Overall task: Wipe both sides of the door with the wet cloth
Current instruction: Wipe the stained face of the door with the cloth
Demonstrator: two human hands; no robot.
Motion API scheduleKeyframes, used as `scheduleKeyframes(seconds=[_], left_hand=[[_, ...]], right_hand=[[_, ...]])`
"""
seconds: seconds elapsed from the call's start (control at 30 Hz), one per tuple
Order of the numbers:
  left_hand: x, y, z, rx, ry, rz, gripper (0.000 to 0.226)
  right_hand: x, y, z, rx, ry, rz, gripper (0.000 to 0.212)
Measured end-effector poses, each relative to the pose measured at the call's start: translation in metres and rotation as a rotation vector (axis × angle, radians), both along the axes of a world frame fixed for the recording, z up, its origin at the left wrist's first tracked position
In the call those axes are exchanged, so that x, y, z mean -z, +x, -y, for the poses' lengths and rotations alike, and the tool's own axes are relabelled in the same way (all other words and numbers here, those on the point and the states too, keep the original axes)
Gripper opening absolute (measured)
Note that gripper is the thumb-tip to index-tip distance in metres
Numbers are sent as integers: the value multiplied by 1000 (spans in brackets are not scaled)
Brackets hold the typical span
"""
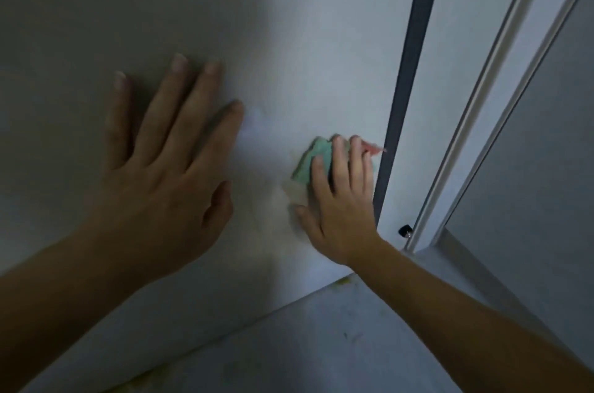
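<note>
A plain white door (289, 23) fills most of the head view, its dark edge (408, 77) running down at the right. My left hand (160, 167) lies flat on the door face with fingers spread. My right hand (340, 200) presses a cloth (310, 164), green with a pink corner, flat against the lower door close to the dark edge. Straight fingers cover much of the cloth; the hand and cloth look blurred.
A pale door frame (475, 122) with a grooved strip runs diagonally at the right. A small black door stop (405, 229) sits at its foot. Grey floor (321, 344) below the door shows yellowish smears near the door's bottom edge.
</note>
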State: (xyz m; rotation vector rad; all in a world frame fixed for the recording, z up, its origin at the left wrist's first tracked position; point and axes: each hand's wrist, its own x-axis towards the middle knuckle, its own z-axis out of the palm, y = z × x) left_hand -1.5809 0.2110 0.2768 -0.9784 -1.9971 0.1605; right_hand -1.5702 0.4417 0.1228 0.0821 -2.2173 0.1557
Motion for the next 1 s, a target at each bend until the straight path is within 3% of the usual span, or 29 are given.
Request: scheduleKeyframes(seconds=[0.07, 0.2, 0.23, 0.37, 0.43, 0.5, 0.63, 0.67, 0.77, 0.83, 0.9, 1.0], left_hand=[[-9, -1, 11, -27, 38, -17, 71], [-19, -1, 31, -43, 84, -40, 72], [-20, -1, 36, -50, 83, -39, 72], [-21, -1, 47, -75, 58, -45, 70], [-22, -1, 48, -59, 64, -37, 68], [-23, 0, 48, -35, 103, -17, 69], [-20, 4, 59, -43, 200, -13, 71], [-19, 4, 65, -60, 216, -20, 72], [-20, 4, 85, -121, 249, -27, 78], [-23, 6, 97, -165, 291, -15, 80], [-24, 9, 108, -192, 348, -11, 81], [-23, 10, 118, -194, 390, -33, 82]], right_hand=[[-24, -5, -12, 26, 17, -45, 68], [-138, -37, -4, 107, -391, -361, 70], [-149, -38, 8, 108, -407, -390, 70], [-87, -20, 39, -113, 177, -148, 65], [-78, -11, 28, -138, 325, -87, 59], [-116, -17, 26, -99, 254, -138, 61], [-207, -39, 59, 53, -166, -384, 66], [-204, -38, 71, 35, -125, -379, 68], [-143, -24, 82, -163, 379, -159, 75], [-128, -13, 71, -186, 560, -91, 73], [-165, -17, 77, -146, 465, -138, 68], [-267, -38, 116, -68, 164, -371, 68]])
